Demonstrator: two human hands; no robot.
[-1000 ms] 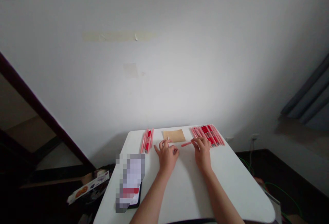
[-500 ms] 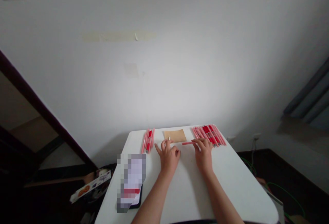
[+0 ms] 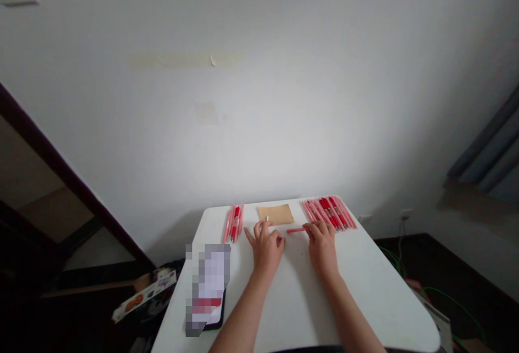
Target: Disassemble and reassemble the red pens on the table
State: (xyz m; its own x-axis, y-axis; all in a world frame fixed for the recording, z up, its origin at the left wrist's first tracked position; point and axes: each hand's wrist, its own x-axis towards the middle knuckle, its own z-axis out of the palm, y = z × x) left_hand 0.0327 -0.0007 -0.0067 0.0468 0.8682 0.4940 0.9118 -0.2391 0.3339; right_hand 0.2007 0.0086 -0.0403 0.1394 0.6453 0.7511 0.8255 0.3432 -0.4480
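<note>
Between the fingertips of my right hand (image 3: 323,245) is a slim pink pen (image 3: 295,230), its free end pointing left, just above the table. My left hand (image 3: 266,247) has its fingers curled, with the little-finger side splayed outward. A small pale, silvery piece (image 3: 266,218) shows at its fingertips; what it belongs to is hidden. Just beyond that hand lies a tan paper sheet (image 3: 281,213). Several pink and red pens (image 3: 330,213) lie side by side beyond my right hand. A smaller group of pink and red pens (image 3: 234,222) lies left of my left hand.
A phone (image 3: 217,315), partly blurred out, lies at the left side of the white table (image 3: 365,310). The wall (image 3: 259,142) stands behind the table. Green cables (image 3: 450,301) run along the floor at right, and boxes and clutter (image 3: 140,299) sit at lower left.
My right hand has shifted slightly right and the pen in it is tilted a little differently, with less of it showing. My left hand stays nearly still.
</note>
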